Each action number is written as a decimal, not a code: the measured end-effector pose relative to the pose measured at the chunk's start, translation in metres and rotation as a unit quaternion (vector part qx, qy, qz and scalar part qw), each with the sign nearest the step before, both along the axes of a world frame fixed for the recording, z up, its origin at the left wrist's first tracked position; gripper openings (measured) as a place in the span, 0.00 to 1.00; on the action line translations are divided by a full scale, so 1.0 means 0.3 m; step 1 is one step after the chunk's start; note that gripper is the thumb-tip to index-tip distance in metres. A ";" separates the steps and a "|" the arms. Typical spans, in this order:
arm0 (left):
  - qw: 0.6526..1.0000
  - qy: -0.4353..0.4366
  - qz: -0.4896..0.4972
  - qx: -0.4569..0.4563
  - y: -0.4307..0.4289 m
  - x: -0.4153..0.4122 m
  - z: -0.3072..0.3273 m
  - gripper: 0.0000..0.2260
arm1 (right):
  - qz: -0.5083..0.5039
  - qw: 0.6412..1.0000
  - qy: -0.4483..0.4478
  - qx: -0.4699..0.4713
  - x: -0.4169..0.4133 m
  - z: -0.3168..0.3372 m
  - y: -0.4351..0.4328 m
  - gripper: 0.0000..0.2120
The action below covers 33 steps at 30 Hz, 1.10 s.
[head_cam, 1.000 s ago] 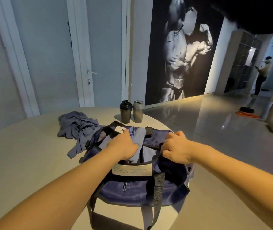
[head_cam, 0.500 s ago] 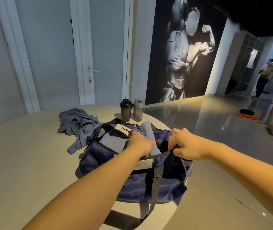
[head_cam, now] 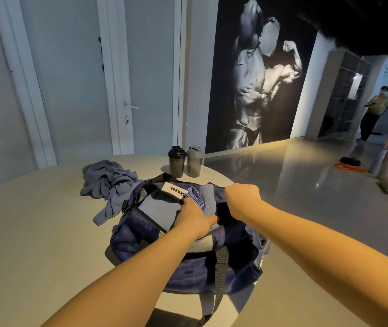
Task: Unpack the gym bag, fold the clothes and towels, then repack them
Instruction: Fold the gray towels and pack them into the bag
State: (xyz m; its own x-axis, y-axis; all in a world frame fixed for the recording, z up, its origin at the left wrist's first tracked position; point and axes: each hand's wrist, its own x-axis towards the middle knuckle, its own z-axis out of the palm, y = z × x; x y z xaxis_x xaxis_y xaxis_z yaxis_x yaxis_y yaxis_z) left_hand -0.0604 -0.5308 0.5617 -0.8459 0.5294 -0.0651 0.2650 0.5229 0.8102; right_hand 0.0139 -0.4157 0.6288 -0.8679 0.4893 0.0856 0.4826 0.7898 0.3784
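Lettering "QUE", black on a white patch, reads upside down on the far flap of the gym bag. A paler label on the near rim carries print too small to read. The bag is navy, of glossy, creased fabric, with a ribbed black webbing strap. It lies unzipped on the round, smooth, pale bench, near its right edge.

The left hand reaches into the opening, its grip curled round the lower end of a soft, pale blue towel that stands out of the bag. The right hand is a fist at the far right of the opening; I cannot tell what its grip pinches.

A crumpled grey-blue garment lies left of the bag and touches it. Beyond stand two cylindrical shaker bottles side by side, one black and one grey.
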 end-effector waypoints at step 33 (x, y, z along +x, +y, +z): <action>0.992 -0.065 -0.018 0.106 0.091 -0.074 -0.016 0.38 | -0.028 0.753 0.473 -0.457 -0.023 -0.042 0.201 0.13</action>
